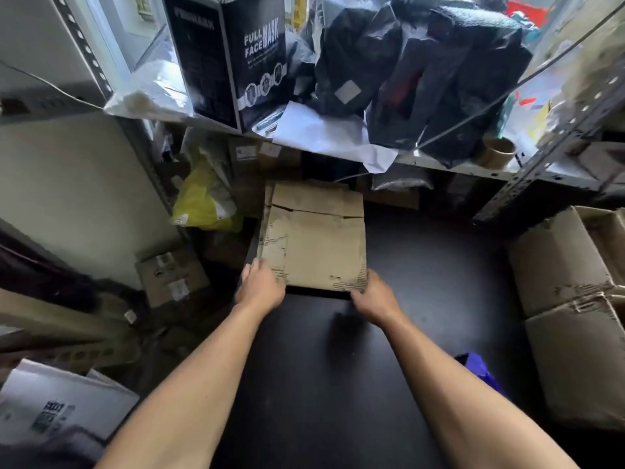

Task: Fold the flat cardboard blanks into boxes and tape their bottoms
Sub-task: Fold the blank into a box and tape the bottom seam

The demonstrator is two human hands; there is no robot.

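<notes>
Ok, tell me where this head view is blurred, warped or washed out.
Head view: wide-angle warp bows the shelf uprights and splays the forearms; bright light bleaches the plastic bags at upper left; a smeared dark shadow blurs on the table near the right hand; the left hand and the cardboard are fairly sharp.

flat cardboard blank (318, 238) lies on the table (422, 265), under the shelf (456, 165), boxes (571, 299) right.
</notes>
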